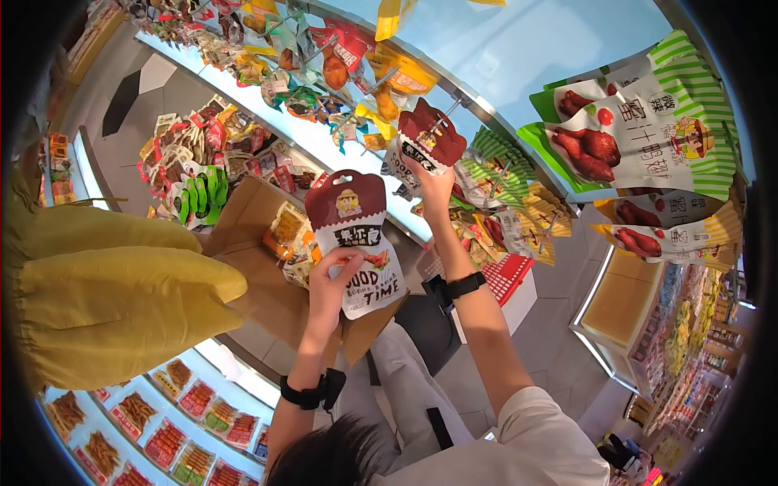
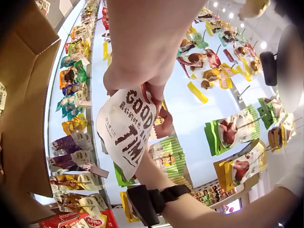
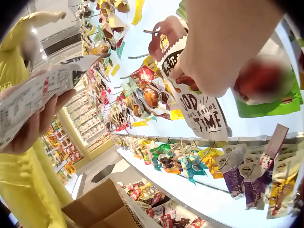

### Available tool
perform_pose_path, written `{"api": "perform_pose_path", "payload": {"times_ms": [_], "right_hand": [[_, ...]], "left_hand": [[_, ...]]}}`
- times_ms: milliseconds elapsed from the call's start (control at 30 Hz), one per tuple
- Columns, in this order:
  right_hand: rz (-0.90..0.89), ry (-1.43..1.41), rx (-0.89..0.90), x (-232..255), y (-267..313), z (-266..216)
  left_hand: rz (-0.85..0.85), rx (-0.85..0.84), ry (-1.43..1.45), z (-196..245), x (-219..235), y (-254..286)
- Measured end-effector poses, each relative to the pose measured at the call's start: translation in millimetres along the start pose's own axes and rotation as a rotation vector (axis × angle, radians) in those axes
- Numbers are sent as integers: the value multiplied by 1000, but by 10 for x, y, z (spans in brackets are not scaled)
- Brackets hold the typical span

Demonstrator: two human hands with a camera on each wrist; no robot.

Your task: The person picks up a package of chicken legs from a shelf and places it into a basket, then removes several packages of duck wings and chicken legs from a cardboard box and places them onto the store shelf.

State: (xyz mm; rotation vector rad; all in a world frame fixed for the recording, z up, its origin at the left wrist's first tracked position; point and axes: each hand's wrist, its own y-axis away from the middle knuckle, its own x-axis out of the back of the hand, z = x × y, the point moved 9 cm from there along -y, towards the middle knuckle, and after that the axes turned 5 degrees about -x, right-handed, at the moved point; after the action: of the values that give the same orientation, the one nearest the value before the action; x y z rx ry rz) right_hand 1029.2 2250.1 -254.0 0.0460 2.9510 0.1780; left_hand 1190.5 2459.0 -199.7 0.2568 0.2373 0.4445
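In the head view my left hand [image 1: 327, 283] pinches a snack pouch [image 1: 355, 243] by its side edge. The pouch is white with a maroon top and a hang hole, and reads "GOOD TIME". My right hand [image 1: 435, 188] grips a matching second pouch [image 1: 429, 138] at the display, its top close to a metal hook. The right wrist view shows this second pouch [image 3: 202, 111] hanging down under my right hand [image 3: 209, 64], thumb on its front. At that view's left, my left hand [image 3: 45, 116] holds the first pouch [image 3: 42, 95] tilted.
An open cardboard box [image 1: 271, 304] with packets inside stands below my hands. Hooks with hanging snack packs [image 1: 348, 57] line the lit display. Large striped bags [image 1: 640, 121] hang at the right. A person in a yellow garment [image 1: 121, 300] is close on the left. A red basket [image 1: 506, 279] lies right of my legs.
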Motion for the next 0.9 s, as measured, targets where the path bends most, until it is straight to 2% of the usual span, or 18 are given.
{"api": "perform_pose_path", "payload": {"times_ms": [133,233,300,400,467,500,567,633,700,733,800,833,900], "right_hand": [[97,-108,-19,82,-217,23],[196,-137,-65,145,-319,34],[171,-131,-72,151,-342,94],[149,107,-40,232,-258,263],[181,265,-142,326,26,437],[197,344,-193,386,229,500],[176,279,-454,538,686,814],[-193,-145,-624,160,1169,582],[-412,-290,-655,-134,1561,298],[-434,-128,-572,-143,1626,275],[-401,5,-512,-162,1580,90],[-386,72,-482,-177,1540,4],[-283,29,-417,-189,1366,-110]], "left_hand": [[-72,-16,67,120,-260,-384],[-120,-8,77,160,-374,-384],[-136,-39,81,136,-395,-313],[-124,-92,21,0,-336,-225],[-116,-142,-61,-7,-268,-195],[-109,-108,-35,-45,-226,-179],[-97,-45,21,-147,-133,-164],[-157,-69,-62,-238,-75,-174],[-221,-80,-105,-268,-113,-152],[-254,-79,-107,-271,-162,-123],[-267,-55,-69,-294,-218,-73],[-219,-184,-184,-172,-207,-73],[-114,-438,-413,114,-206,-19]]}}
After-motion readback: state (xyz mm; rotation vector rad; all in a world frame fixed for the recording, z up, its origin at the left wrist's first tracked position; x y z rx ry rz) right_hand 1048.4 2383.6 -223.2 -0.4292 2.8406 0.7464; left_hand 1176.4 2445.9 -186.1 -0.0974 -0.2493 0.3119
